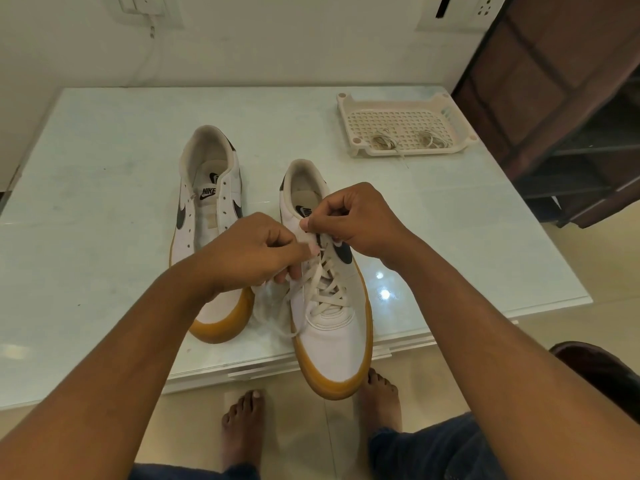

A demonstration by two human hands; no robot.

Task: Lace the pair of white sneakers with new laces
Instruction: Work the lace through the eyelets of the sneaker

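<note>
left hand (256, 249) pinches my lace (323, 284) | right hand (353, 220) pinches it too, hands close together | sneaker (334, 344) toe past desk (104, 161) edge

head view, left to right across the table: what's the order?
Unlaced sneaker → left hand → right hand → tray holding two lace bundles. The part-laced sneaker lies under both hands, which pinch its lace, so it is left out.
</note>
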